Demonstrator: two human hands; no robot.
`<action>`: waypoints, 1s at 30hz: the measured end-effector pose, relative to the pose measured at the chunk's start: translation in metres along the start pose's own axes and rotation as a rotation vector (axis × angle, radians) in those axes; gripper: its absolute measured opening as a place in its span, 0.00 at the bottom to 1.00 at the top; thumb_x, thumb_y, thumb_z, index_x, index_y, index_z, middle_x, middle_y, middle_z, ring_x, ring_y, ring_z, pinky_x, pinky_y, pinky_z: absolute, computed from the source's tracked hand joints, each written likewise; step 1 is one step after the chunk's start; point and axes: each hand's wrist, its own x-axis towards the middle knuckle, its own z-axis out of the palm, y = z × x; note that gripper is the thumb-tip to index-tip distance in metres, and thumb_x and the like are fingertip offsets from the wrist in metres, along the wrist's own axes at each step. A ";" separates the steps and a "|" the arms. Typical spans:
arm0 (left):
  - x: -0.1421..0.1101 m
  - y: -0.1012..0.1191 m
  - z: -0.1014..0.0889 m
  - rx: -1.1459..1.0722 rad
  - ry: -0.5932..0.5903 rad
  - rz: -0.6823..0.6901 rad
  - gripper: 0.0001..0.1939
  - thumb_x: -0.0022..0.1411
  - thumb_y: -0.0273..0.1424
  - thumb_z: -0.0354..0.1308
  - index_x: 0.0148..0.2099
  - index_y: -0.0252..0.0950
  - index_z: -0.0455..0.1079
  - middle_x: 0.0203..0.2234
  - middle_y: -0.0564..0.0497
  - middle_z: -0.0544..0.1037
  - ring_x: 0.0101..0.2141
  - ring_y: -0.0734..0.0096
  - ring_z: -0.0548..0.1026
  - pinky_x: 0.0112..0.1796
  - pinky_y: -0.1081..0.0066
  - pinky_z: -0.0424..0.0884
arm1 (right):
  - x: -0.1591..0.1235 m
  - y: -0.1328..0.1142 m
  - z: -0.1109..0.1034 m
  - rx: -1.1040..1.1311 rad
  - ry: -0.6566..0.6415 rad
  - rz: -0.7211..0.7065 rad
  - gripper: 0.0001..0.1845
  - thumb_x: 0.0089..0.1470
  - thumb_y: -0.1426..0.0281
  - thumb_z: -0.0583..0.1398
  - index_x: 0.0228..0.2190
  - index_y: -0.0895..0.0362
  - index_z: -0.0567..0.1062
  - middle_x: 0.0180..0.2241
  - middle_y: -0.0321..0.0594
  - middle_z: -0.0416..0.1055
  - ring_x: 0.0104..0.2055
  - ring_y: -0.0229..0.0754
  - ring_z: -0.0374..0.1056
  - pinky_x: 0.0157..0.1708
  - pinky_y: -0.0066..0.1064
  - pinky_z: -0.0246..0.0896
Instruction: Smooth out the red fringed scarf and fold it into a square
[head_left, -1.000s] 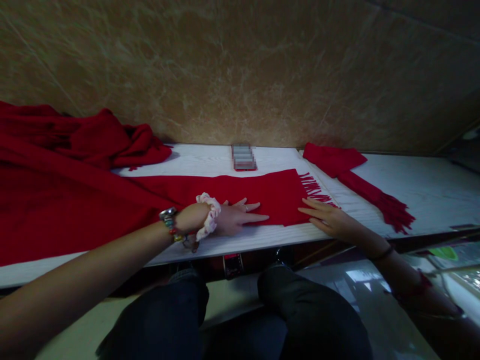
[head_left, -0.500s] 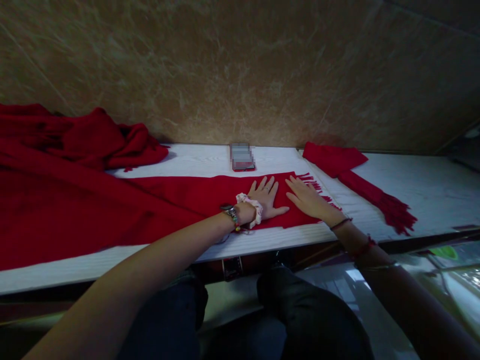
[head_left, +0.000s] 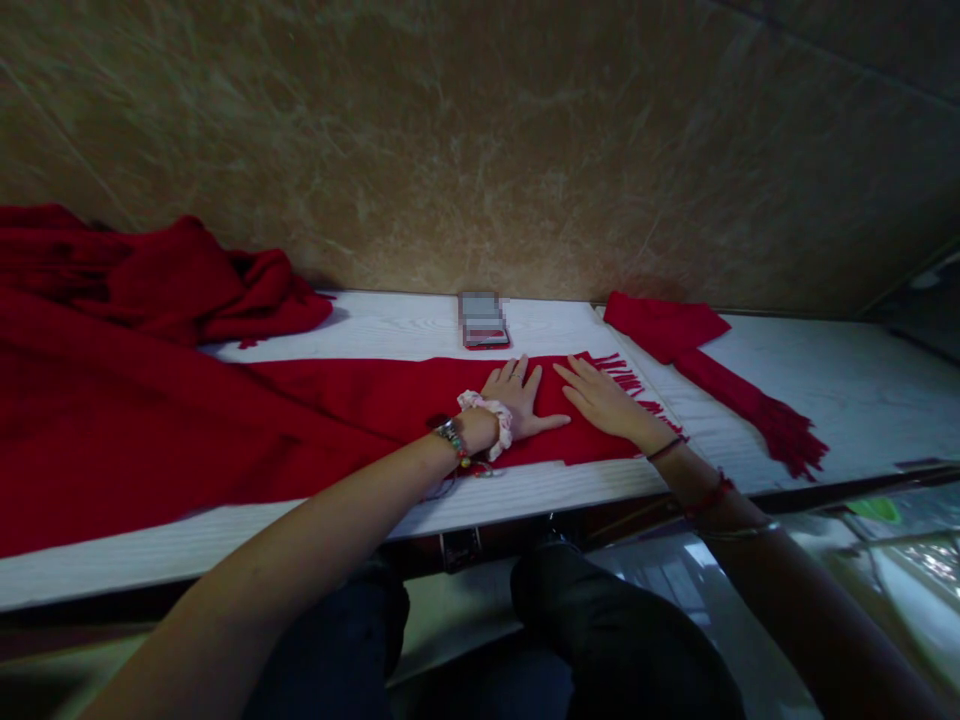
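A long red scarf (head_left: 390,390) lies spread along the white bench, its fringed end at the right. My left hand (head_left: 517,400) presses flat on it with fingers spread, a scrunchie and a beaded bracelet around the wrist. Just right of it, my right hand (head_left: 600,400) rests flat on the scarf beside the fringe, fingers stretched out. To the left the scarf widens into a broad, loosely layered stretch of cloth. Beyond the fringe lies a second red scarf (head_left: 667,325), folded over, its own fringe pointing toward the front edge.
A phone (head_left: 484,325) lies on the white bench (head_left: 390,322) near the marble-patterned wall (head_left: 450,150). Bunched red cloth (head_left: 225,290) is heaped against the wall at the left. My knees are below the bench's front edge. Something green (head_left: 877,510) shows at the lower right.
Both hands have slid slightly left along the scarf, staying flat on it. The view has shifted a little. The other scarf and the phone stay put.
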 end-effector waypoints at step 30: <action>-0.010 0.003 -0.009 -0.025 0.006 -0.039 0.41 0.53 0.56 0.41 0.63 0.37 0.46 0.61 0.47 0.47 0.59 0.51 0.43 0.56 0.52 0.43 | 0.022 -0.004 -0.020 -0.119 0.074 -0.010 0.20 0.50 0.78 0.48 0.45 0.66 0.69 0.44 0.51 0.68 0.48 0.44 0.61 0.49 0.34 0.55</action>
